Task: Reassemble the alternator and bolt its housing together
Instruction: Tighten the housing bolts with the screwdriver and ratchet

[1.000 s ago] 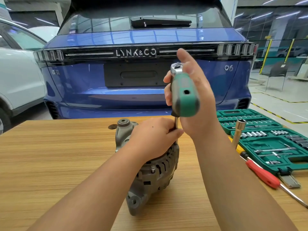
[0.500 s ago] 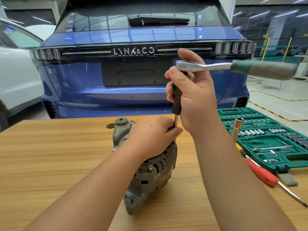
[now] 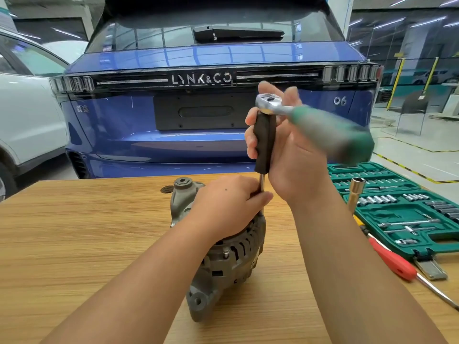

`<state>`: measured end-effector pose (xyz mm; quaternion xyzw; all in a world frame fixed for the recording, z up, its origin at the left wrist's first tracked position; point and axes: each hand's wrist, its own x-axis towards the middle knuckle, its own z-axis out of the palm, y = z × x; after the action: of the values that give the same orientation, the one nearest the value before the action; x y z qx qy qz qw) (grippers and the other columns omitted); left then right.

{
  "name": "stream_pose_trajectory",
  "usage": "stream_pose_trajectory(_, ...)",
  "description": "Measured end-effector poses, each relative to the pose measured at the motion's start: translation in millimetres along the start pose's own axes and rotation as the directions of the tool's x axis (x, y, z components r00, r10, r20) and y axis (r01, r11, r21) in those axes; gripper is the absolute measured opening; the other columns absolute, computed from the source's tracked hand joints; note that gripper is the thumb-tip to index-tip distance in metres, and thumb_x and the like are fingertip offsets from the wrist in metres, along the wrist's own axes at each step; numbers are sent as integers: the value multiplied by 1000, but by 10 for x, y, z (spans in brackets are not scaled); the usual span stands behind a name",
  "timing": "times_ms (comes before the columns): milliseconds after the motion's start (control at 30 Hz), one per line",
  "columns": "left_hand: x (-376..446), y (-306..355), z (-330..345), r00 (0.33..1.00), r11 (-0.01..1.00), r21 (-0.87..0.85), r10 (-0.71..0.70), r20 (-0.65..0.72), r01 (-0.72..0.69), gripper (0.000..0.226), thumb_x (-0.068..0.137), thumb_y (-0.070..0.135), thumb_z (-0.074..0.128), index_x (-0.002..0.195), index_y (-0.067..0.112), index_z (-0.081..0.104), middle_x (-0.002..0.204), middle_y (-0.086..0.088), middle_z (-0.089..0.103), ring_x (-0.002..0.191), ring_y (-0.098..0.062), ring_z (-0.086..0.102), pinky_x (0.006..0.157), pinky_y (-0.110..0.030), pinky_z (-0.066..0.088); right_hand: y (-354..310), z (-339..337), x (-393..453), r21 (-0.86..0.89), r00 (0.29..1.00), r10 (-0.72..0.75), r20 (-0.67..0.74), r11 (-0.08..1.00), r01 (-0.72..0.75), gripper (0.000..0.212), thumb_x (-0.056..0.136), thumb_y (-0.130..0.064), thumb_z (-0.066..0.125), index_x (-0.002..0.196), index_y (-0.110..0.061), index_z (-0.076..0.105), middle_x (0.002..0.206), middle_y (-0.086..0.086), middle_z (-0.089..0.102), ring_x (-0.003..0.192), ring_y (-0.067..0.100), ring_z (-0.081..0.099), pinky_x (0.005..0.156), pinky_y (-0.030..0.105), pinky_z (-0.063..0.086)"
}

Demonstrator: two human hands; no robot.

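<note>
Both hands grasp: left [image 3: 227,203] on the alternator [image 3: 231,254], right [image 3: 285,145] round the ratchet extension [image 3: 264,142].

Left hand [image 3: 224,204] lay low, fingers curled in a grip; right hand [image 3: 290,155] was raised above it, fingers wrapped tight

A wood-grain desk [image 3: 74,232] fills the lower half of the frame. Behind it, across the centre, stands the rear of a blue car [image 3: 203,135] badged LYNK&CO, with a white car [image 3: 27,120] at the left edge. At the right, a pale floor [image 3: 422,155] carries yellow-and-black striped lines, with yellow posts [image 3: 397,78] and glass panels beyond. Ceiling strip lights [image 3: 402,21] glow at the upper right.
</note>
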<state>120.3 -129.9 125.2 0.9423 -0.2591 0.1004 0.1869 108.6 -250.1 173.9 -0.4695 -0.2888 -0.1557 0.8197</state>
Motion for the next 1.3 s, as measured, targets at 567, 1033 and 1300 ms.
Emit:
stream_pose_trajectory(567,0,-6,-2,1000,1000,-28,-2,16,3,38,105,53,45,91,26,67,76,5,62,75,-18,59,68,-39,54,122,38,5,-285,969,-247,-4,929,236,43,92,-6,59,118,-39,64,74,-13,57,61,7,47,55,25,44)
stream_pose_trajectory(1033,-17,1,2,999,999,-10,50,13,-50,36,104,52,43,92,27,66,77,5,63,71,-11,58,61,-32,47,7,124,-22,-400,960,-160,-229,915,57,19,88,-30,74,83,-15,66,60,-2,49,53,14,40,49,27,36)
stream_pose_trajectory(1300,-11,24,-8,999,999,-21,35,9,-34,40,105,52,47,71,32,47,67,8,53,62,-6,50,56,-28,33,-31,-24,-12,-186,999,0,-49,982,-10,27,91,-13,66,115,-25,61,72,-3,57,60,12,53,56,25,44)
